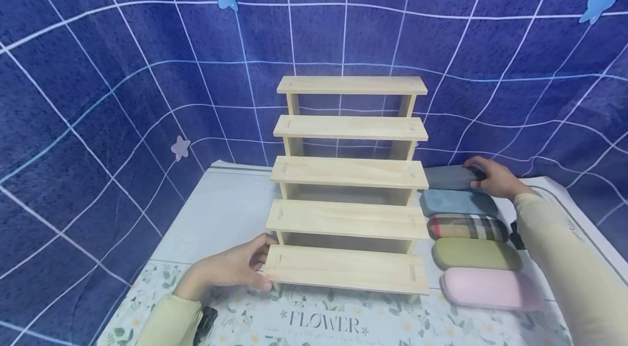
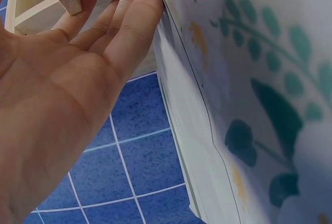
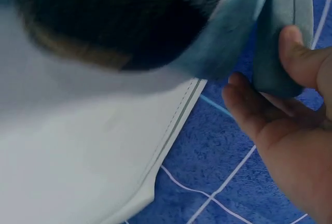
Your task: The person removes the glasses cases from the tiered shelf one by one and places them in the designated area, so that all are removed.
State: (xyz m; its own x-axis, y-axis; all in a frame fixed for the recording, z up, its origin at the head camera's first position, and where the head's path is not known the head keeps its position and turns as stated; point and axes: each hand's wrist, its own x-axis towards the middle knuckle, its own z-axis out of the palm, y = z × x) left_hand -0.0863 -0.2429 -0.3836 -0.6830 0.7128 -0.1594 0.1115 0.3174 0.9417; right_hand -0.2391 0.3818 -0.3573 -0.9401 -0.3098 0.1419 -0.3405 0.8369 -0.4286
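A pale wooden stepped display stand [image 1: 345,171] with several shelves stands in the middle of the table. My left hand [image 1: 237,262] holds its lowest shelf at the left end, thumb at the front; in the left wrist view the left hand's [image 2: 78,79] fingers reach in beside the wood. To the right of the stand, my right hand [image 1: 497,177] grips the right end of a dark grey glasses case [image 1: 448,177], the rearmost in a column of cases. In the right wrist view the right hand [image 3: 285,125] has its thumb on one face of that case [image 3: 277,53].
In front of the grey case lie a blue glasses case [image 1: 458,202], a plaid case [image 1: 468,227], an olive-green case [image 1: 478,254] and a pink case [image 1: 492,287]. A white table cover [image 1: 221,199] with flower print lies underneath. Blue star-patterned cloth [image 1: 147,35] hangs behind.
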